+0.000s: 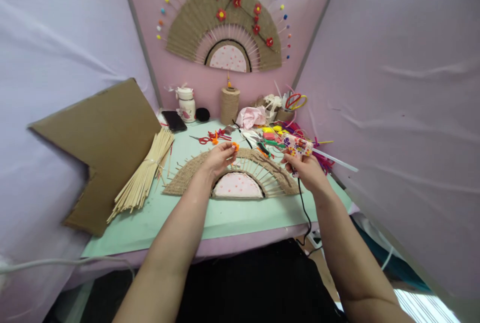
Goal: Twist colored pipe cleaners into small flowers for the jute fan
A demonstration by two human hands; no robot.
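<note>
Between the fingertips of my left hand [220, 157] is a small orange flower [235, 147], held above the middle of a burlap fan [187, 175]. My right hand [305, 165] is wrapped round a flower-patterned glue gun [296, 145]; a long white glue stick [335, 159] sticks out of its back and a black cord hangs below. The fan lies on the table with thin wooden ribs and a dotted half-round centre [239, 186]. A brown twig [279, 168] rests on its right side.
Left on the mint table [157, 233] are a bundle of sticks [144, 168] and a cardboard sheet [101, 128]. Behind the fan lie red scissors [204, 140], a twine spool [229, 105], a bottle [186, 104] and a phone [174, 121]. A finished-looking fan [187, 18] hangs on the wall.
</note>
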